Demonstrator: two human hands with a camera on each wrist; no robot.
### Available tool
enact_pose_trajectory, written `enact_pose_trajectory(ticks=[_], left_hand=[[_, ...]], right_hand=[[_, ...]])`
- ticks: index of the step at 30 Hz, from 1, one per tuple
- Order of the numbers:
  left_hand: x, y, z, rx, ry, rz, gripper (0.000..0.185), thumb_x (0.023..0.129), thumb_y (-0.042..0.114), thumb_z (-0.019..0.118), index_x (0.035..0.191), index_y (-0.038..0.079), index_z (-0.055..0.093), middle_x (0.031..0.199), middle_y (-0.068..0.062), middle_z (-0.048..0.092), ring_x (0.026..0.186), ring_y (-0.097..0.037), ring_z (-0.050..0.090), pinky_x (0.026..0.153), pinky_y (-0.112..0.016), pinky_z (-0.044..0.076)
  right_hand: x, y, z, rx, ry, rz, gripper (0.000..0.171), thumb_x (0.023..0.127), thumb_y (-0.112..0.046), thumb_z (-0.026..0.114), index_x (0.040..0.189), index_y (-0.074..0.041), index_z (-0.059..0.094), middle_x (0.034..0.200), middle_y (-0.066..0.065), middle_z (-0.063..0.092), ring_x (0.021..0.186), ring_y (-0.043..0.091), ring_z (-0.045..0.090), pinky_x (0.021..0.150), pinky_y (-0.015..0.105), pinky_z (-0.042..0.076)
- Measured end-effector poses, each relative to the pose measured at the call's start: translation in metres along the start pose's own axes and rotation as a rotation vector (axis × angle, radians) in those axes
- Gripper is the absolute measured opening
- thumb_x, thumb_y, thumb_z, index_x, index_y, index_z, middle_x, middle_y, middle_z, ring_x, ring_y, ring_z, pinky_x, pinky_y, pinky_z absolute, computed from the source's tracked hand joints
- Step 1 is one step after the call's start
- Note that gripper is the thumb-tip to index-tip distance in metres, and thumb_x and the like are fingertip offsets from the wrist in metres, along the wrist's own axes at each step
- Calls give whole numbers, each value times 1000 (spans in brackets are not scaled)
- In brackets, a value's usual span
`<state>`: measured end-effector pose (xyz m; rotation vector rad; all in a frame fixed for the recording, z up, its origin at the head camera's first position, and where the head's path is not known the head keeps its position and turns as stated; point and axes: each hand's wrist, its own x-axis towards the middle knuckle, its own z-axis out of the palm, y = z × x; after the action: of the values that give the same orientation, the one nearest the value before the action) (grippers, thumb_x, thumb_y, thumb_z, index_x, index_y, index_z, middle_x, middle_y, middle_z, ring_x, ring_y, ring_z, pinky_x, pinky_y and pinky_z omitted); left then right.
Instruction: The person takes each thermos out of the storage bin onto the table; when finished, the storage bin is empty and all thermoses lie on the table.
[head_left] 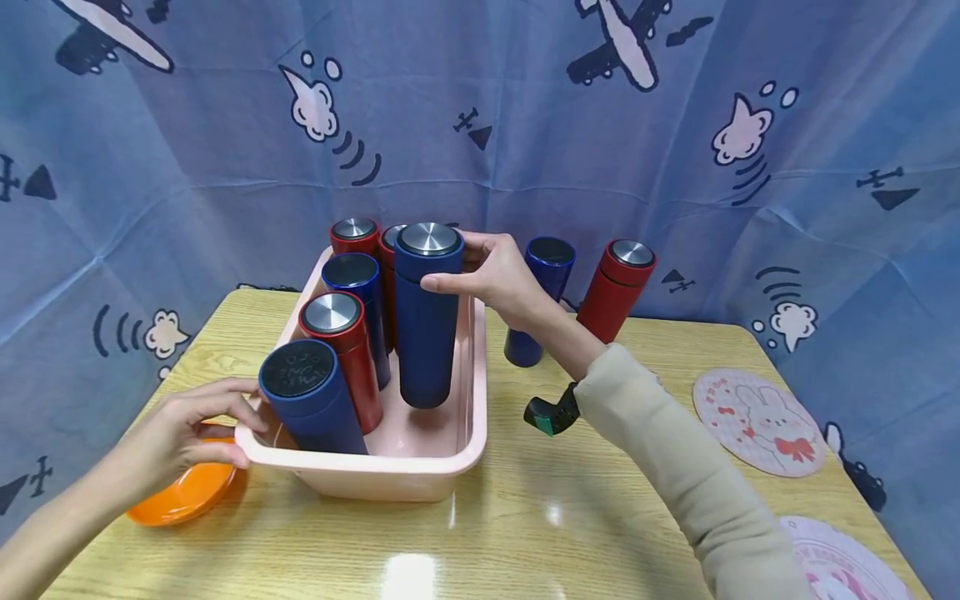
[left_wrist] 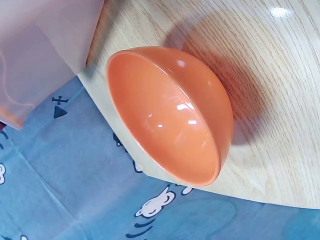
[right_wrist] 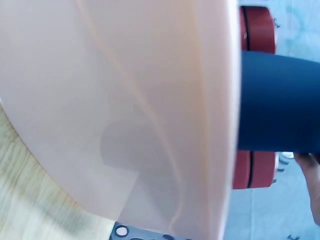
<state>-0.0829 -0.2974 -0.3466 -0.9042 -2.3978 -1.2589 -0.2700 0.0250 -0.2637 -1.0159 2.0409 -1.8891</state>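
Note:
My right hand (head_left: 501, 275) grips a matte dark-blue thermos (head_left: 427, 333) near its silver-topped lid. The thermos stands upright, its lower part inside a pink plastic bin (head_left: 360, 463), near the bin's right wall. In the right wrist view, the blue thermos (right_wrist: 280, 102) sticks out past the bin's rim. With thumb and fingers, my left hand (head_left: 198, 421) pinches the bin's front left corner. Within the bin, at the left and back, are a blue thermos with a black lid (head_left: 311, 392), a red thermos (head_left: 341, 342), a glossy blue one (head_left: 352, 279) and more red ones (head_left: 355, 236).
Behind my right forearm, a glossy blue thermos (head_left: 550, 267) and a red thermos (head_left: 617, 287) stand on the wooden table (head_left: 570, 508). An orange bowl (left_wrist: 165, 115) lies by the bin's left side. Two round printed mats (head_left: 757, 421) lie at right. A blue curtain (head_left: 480, 108) hangs behind.

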Motion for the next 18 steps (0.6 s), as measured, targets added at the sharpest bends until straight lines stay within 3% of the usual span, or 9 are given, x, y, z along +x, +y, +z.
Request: enact_pose_trajectory(ticks=[11,18], left_hand=[[3,4,0,72,-17,21,49,50,-10,82,88,16,66,103,4,64,113,3,50,72,-12,54],[7,4,-3,148,-33,37,39,54,7,85,86,19,67,106,10,63,108,6,51,67,-10,54]], right_hand=[[-11,-33,3,-18,12,-4,52,75,1,79,125,-2,62,108,11,70,98,22,68,87,36,56],[-16,-54,1,-45,35,-16,50,75,-1,79,123,-4,64,106,9,70,97,22,67,87,36,56]])
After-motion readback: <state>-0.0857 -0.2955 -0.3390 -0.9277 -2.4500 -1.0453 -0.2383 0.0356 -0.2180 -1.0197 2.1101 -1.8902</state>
